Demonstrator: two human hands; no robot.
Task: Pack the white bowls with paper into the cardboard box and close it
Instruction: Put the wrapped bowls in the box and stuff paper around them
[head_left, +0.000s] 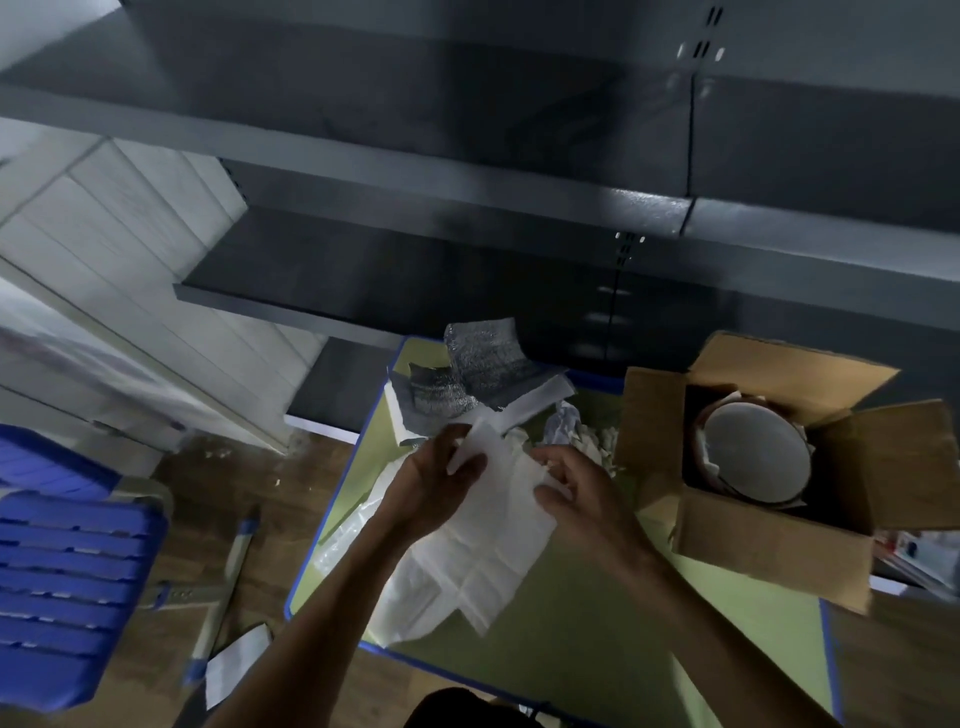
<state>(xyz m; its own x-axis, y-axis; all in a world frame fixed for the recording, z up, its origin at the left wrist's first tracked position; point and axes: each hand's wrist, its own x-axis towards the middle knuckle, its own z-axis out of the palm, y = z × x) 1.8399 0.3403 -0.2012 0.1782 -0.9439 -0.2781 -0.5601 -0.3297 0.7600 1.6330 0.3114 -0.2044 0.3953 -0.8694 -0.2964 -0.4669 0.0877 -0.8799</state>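
A sheet of white paper hangs over the green table, held at its top edge by both hands. My left hand pinches the upper left corner. My right hand pinches the right edge. To the right stands an open cardboard box with its flaps spread. Inside it sits a white bowl wrapped in brown paper, rim up. More white paper lies under the held sheet.
Silver foil sheets and crumpled paper lie at the table's far side. Dark metal shelves rise behind the table. A blue plastic chair stands at the left on the wooden floor, with paper scraps near it.
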